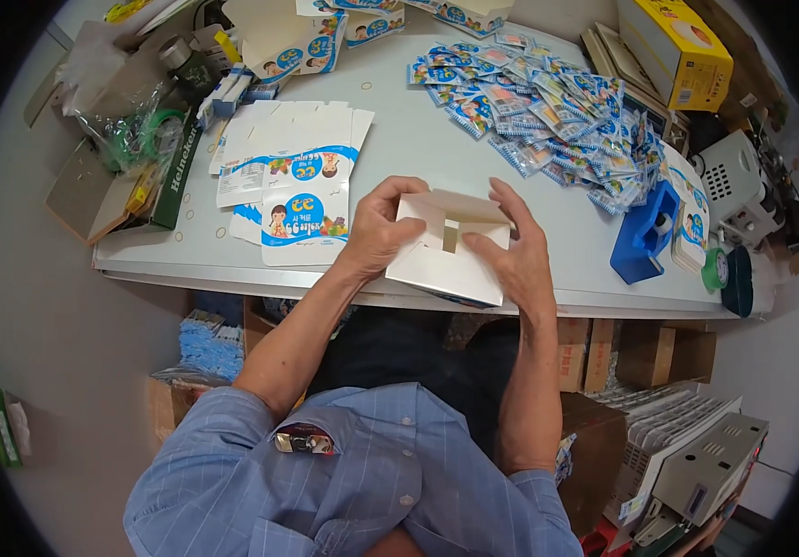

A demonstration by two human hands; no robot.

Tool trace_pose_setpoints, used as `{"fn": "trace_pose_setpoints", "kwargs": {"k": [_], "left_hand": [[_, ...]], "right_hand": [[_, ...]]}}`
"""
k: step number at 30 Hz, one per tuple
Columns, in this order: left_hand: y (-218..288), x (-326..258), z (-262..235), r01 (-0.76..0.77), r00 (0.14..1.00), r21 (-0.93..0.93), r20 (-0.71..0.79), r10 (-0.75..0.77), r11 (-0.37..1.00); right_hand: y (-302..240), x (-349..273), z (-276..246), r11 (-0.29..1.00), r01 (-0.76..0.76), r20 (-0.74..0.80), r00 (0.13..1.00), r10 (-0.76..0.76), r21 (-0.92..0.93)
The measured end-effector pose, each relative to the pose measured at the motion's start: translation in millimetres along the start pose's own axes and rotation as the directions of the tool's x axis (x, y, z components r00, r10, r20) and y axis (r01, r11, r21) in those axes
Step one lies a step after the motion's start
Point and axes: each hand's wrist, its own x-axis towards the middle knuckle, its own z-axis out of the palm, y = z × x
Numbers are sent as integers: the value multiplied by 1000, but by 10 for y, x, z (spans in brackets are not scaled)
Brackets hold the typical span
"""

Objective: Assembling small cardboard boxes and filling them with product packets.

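Note:
Between both hands, just over the table's front edge, is a small white cardboard box (444, 267) with its end flaps partly folded in and a gap in the middle. My left hand (384, 230) grips its left side, thumb pressing on a flap. On the right side my right hand (516, 246) holds it, thumb on the flap by the gap and a finger raised at the far corner. Left of the hands lies a stack of flat printed cartons (305, 200), white and blue. Beyond the box, a large heap of small printed sachets (548, 111) spreads at the back right.
A blue tape dispenser (643, 237) stands at the right, beside more flat cartons (690, 218) and a green tape roll (715, 269). Folded open boxes (297, 42) sit at the back. A dark green carton (176, 172) borders the left. Below the table edge (232, 278) are cardboard boxes (594, 436).

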Motion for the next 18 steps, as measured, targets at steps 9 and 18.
{"fn": "trace_pose_setpoints", "kwargs": {"k": [9, 18], "left_hand": [[46, -53, 1, -151, 984, 6, 92, 150, 988], [488, 56, 200, 165, 969, 614, 46, -244, 772]], "right_hand": [[182, -100, 7, 961, 109, -67, 993, -95, 255], [-78, -95, -132, 963, 40, 7, 999, -40, -267]]}}
